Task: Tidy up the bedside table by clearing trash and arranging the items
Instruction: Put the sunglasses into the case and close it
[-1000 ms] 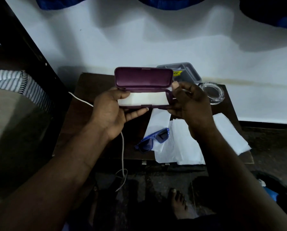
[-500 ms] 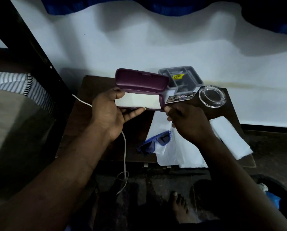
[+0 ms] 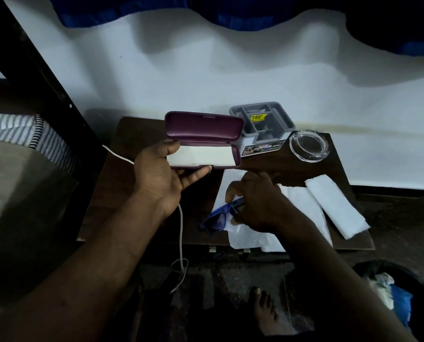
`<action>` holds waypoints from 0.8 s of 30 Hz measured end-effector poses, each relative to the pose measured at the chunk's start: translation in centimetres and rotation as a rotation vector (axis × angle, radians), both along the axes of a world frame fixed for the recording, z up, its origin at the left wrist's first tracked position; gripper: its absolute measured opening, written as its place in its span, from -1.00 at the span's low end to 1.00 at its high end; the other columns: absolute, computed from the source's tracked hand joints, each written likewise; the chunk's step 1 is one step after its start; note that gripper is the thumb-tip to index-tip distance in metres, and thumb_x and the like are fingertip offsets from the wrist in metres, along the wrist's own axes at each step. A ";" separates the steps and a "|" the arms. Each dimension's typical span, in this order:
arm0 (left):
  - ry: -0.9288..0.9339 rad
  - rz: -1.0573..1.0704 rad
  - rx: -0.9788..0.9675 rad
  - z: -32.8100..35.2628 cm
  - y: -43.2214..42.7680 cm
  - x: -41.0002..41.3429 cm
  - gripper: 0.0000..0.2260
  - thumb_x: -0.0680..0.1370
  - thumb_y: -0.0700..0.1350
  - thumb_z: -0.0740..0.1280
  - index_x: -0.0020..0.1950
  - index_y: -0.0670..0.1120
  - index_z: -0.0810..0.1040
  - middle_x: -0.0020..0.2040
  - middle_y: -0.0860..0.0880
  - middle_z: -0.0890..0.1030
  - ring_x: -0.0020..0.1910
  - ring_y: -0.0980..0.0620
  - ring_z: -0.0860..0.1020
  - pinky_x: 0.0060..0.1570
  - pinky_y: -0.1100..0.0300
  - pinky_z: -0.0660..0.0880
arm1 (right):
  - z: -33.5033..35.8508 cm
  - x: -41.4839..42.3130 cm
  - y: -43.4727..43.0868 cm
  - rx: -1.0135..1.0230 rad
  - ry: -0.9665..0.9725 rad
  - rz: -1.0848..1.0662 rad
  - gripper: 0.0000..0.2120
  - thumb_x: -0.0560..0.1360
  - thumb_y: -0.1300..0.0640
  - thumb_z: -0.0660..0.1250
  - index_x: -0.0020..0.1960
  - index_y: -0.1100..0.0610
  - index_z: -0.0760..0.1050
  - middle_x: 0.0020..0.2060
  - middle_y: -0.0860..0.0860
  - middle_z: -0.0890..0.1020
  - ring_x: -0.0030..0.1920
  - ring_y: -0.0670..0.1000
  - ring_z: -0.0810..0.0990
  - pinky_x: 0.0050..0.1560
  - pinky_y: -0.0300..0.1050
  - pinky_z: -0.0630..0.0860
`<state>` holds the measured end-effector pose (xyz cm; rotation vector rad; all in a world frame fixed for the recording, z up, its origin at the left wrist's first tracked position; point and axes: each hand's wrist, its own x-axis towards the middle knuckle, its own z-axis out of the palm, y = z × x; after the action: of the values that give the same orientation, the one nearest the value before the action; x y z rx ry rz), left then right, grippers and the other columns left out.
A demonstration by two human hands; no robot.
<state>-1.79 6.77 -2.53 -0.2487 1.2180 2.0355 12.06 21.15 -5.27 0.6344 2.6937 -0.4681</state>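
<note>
Here, the left hand [image 3: 161, 176] holds the open purple glasses case [image 3: 203, 127] over the bench [image 3: 112, 193], with the thumb on its white lining, the fingers beneath, and the forearm reaching in from the lower left. The right hand [image 3: 257, 203], palm down, curls thumb and fingers round the blue sunglasses [image 3: 215, 219], which lie on white paper [image 3: 252, 239] near the bench's front edge. Behind are a grey organiser tray [image 3: 262, 119] and a glass ashtray [image 3: 308, 146]. A folded tissue [image 3: 336, 206] lies to the right, and a white cable [image 3: 181, 230] hangs off the front.

Tabletop [image 3: 137, 134] lies open left of the left hand [image 3: 156, 176]; tray [image 3: 249, 135] and ashtray [image 3: 309, 147] stand beyond the right hand [image 3: 257, 201].
</note>
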 end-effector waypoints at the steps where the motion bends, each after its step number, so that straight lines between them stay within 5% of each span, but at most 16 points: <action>1: -0.001 -0.004 0.001 0.0 0.0 0.0 -0.78 0.60 -0.19 0.23 0.19 -0.14 0.60 0.03 -0.16 0.70 -0.09 -0.15 0.73 -0.13 -0.05 0.66 | -0.3 0.0 0.1 0.005 0.017 -0.001 -0.58 0.33 -0.05 0.64 0.12 -0.15 0.58 0.17 -0.04 0.47 0.32 0.12 0.37 0.32 0.11 0.44; 6: -0.005 -0.008 0.004 0.1 0.0 0.0 -0.78 0.61 -0.19 0.22 0.19 -0.13 0.60 0.09 -0.16 0.69 0.01 -0.18 0.70 -0.12 -0.06 0.66 | -0.7 0.0 0.6 0.053 0.119 0.018 -0.76 0.38 -0.02 0.52 0.01 -0.14 0.58 0.09 -0.07 0.56 0.23 0.12 0.48 0.23 0.10 0.52; 10: 0.015 0.000 -0.002 0.2 0.0 -0.1 -0.78 0.61 -0.18 0.21 0.18 -0.11 0.59 0.11 -0.16 0.67 0.03 -0.18 0.68 -0.12 -0.05 0.67 | 0.1 0.2 1.4 -0.067 0.176 -0.014 -0.74 0.22 -0.22 0.55 -0.25 -0.20 0.50 -0.05 -0.11 0.62 0.09 0.03 0.58 0.18 0.10 0.54; 12: 0.031 0.003 -0.002 0.2 -0.1 -0.2 -0.79 0.61 -0.18 0.21 0.17 -0.11 0.59 0.12 -0.17 0.67 0.07 -0.20 0.68 -0.10 -0.05 0.67 | 0.9 0.7 1.7 -0.225 0.230 -0.058 -0.72 0.27 -0.07 0.69 -0.23 -0.09 0.59 -0.07 -0.05 0.69 -0.02 0.00 0.64 0.06 0.00 0.58; 18: 0.042 0.010 -0.009 0.1 0.1 -0.3 -0.81 0.62 -0.19 0.21 0.10 -0.11 0.61 0.04 -0.16 0.68 0.01 -0.21 0.68 -0.12 -0.05 0.66 | 3.1 1.5 1.7 -0.638 0.411 -0.175 -0.84 0.46 0.19 0.60 -0.12 0.17 0.62 -0.29 0.04 0.72 -0.30 0.03 0.74 -0.37 -0.16 0.54; 24: 0.048 -0.073 0.002 -0.1 0.5 0.3 -0.78 0.66 -0.15 0.23 0.25 -0.13 0.58 0.12 -0.18 0.68 0.00 -0.19 0.69 -0.11 -0.06 0.67 | 3.5 0.6 1.5 -0.841 0.818 -0.337 -0.81 0.60 0.07 0.37 -0.04 0.20 0.63 -0.20 0.11 0.71 -0.34 0.05 0.67 -0.38 -0.15 0.46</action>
<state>-1.49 7.22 -2.63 -0.1525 1.2360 1.9900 12.67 22.62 -1.80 0.7152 2.6030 -2.1850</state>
